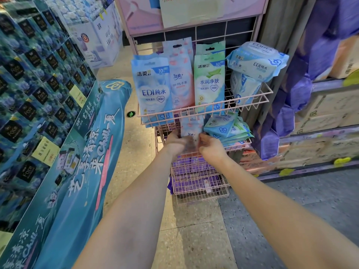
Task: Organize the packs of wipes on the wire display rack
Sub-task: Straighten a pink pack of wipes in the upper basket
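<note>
A pink wire display rack (252, 98) holds wipes on its top shelf: a blue pack (152, 88), a pink pack (181, 74), a green pack (209, 82), all upright, and thicker blue packs (256, 61) stacked at the right. On the second shelf lies a loose pile of green and blue packs (227, 129). Both hands reach into that second shelf. My left hand (175, 141) and my right hand (210, 146) grip the lower edges of one pink-and-blue pack (191, 127), held upright between them.
Lower wire shelves (198, 181) hold purple packs. A tall blue stack of boxed tissues (38, 84) and a teal promotional board (87, 152) stand at the left. Cardboard boxes on metal shelving (320, 133) and hanging purple bags (303, 90) fill the right.
</note>
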Tool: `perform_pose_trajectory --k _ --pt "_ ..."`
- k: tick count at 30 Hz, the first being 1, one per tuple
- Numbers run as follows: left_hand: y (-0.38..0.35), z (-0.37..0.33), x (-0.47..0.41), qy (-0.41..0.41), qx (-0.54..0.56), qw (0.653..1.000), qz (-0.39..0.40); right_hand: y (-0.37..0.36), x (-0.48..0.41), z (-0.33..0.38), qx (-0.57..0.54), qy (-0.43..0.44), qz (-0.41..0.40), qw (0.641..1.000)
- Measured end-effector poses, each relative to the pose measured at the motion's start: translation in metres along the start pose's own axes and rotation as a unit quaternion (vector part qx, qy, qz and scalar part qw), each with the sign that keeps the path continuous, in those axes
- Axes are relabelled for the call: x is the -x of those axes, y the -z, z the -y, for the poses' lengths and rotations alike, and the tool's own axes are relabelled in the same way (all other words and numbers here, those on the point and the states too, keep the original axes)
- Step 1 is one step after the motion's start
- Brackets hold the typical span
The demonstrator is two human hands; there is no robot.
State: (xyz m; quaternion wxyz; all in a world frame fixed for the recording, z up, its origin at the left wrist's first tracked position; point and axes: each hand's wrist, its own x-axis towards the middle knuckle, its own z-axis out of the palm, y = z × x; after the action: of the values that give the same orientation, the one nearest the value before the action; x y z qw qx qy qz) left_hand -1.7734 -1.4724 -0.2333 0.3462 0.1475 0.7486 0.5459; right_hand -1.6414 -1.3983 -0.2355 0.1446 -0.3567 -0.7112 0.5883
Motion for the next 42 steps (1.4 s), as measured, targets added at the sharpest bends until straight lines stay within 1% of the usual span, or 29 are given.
perform_pose_trajectory --k 5,8,11,14,18,21,24,27,32,39,42 --pt "0.001 -0.007 0.004 -0.016 0.071 0.996 -0.045 -0.004 -0.001 0.005 -0.019 0.025 -0.002 1.0" --pt "0.013 -0.009 0.008 -0.053 0.055 0.995 -0.058 -0.01 0.0 0.008 -0.025 0.033 -0.021 0.999" --pt "0.023 -0.009 0.014 -0.066 0.084 0.992 -0.073 -0.019 0.003 0.011 -0.043 0.052 -0.052 0.996" --pt "0.029 -0.014 0.021 -0.081 0.1 0.987 -0.092 -0.027 0.005 0.018 -0.072 0.062 -0.062 0.994" --pt "0.041 -0.011 0.033 -0.085 0.094 0.991 -0.05 -0.036 0.014 0.025 -0.077 0.051 -0.078 0.993" --pt "0.049 -0.005 0.046 -0.062 0.072 0.995 -0.021 -0.038 0.028 0.02 -0.059 0.066 -0.056 0.994" --pt "0.051 -0.002 0.061 -0.041 0.053 0.998 0.007 -0.036 0.047 0.017 -0.091 0.095 -0.024 0.991" --pt "0.046 0.001 0.077 -0.054 0.055 0.997 0.02 -0.033 0.065 0.016 -0.128 0.119 -0.002 0.985" --pt "0.035 0.005 0.103 -0.061 0.022 0.998 0.019 -0.026 0.091 0.013 -0.154 0.137 -0.02 0.978" --pt "0.037 -0.022 0.129 -0.152 -0.016 0.988 0.036 -0.009 0.124 0.035 -0.192 0.164 -0.074 0.965" --pt "0.042 -0.043 0.138 -0.193 -0.035 0.98 0.042 0.003 0.13 0.05 -0.211 0.181 -0.07 0.958"
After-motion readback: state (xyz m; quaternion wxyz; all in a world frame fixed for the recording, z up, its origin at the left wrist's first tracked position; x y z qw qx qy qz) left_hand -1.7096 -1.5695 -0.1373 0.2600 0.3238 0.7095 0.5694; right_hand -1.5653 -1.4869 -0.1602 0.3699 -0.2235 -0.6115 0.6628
